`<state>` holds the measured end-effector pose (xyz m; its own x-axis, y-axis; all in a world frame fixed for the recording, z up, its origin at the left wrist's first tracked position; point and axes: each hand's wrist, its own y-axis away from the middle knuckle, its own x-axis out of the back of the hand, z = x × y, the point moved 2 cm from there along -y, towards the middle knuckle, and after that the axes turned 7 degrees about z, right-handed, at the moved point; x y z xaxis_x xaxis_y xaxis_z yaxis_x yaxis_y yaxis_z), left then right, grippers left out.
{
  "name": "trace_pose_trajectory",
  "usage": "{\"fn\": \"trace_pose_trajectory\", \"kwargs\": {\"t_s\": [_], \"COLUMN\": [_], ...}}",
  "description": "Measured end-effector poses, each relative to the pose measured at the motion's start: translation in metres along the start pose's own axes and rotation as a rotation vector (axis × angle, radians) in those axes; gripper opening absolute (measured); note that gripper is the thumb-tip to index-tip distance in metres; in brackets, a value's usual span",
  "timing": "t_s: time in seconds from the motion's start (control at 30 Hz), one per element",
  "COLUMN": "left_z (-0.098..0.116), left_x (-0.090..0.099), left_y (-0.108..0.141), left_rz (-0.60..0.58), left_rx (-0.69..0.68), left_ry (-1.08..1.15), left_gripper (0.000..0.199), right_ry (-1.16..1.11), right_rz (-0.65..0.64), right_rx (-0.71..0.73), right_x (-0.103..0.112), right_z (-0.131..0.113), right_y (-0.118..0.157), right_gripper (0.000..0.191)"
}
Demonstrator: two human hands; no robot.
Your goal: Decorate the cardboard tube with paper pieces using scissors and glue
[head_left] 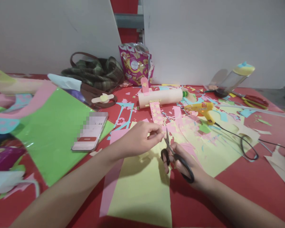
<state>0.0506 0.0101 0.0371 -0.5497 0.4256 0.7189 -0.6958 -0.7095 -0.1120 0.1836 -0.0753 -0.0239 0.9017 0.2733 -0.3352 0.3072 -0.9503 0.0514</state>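
In my right hand (184, 158) is a pair of scissors (166, 147) with black handles, its blades pointing up and away from me. My left hand (146, 134) is closed in a pinch right beside the blade tips. Whatever sits between its thumb and finger is too small to make out. Below both hands lies a pale yellow paper sheet (140, 190) over a pink sheet (106, 196). Just beyond them rests a cream paper-covered tube (160, 97) with a green end and pink strips (156, 111) decorated with yellow stars.
A yellow hot glue gun (201, 110) with a black cord lies to the right, among many paper scraps. On the left a phone (91, 133) rests on a green sheet (47, 133). At the back stand a purple snack bag (135, 63) and a clear bottle-like cylinder (234, 80).
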Motion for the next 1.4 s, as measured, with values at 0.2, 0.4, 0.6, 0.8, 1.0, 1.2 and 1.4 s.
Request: {"fn": "trace_pose_trajectory", "kwargs": {"t_s": [0.2, 0.4, 0.6, 0.8, 1.0, 1.2, 1.4], "left_z": [0.0004, 0.0003, 0.0024, 0.0029, 0.0006, 0.0003, -0.001], "left_x": [0.0013, 0.0023, 0.0054, 0.007, 0.0079, 0.0082, 0.0076], "left_y": [0.0002, -0.0002, -0.0005, -0.0001, 0.0004, -0.0006, -0.0018], "left_rz": [-0.01, -0.006, -0.009, -0.027, -0.034, -0.051, -0.048], "left_rx": [0.007, 0.032, 0.051, 0.075, 0.096, 0.114, 0.137], "left_ry": [-0.01, -0.04, -0.061, -0.065, -0.086, -0.078, -0.054], "left_gripper": [0.023, 0.024, 0.025, 0.024, 0.025, 0.026, 0.027], "right_ry": [-0.004, -0.033, -0.028, -0.022, 0.018, 0.01, -0.01], "right_rz": [0.006, 0.016, 0.014, 0.014, 0.04, 0.041, 0.055], "right_rx": [-0.012, -0.041, -0.051, -0.078, -0.075, -0.08, -0.091], "right_x": [-0.0005, 0.0003, 0.001, 0.0015, 0.0013, -0.0001, 0.0015], "right_z": [0.0002, 0.0023, 0.0039, 0.0056, 0.0048, 0.0045, 0.0069], "right_y": [0.001, 0.001, 0.0007, 0.0014, 0.0008, 0.0002, -0.0003], "right_gripper": [0.029, 0.029, 0.03, 0.03, 0.03, 0.031, 0.032]}}
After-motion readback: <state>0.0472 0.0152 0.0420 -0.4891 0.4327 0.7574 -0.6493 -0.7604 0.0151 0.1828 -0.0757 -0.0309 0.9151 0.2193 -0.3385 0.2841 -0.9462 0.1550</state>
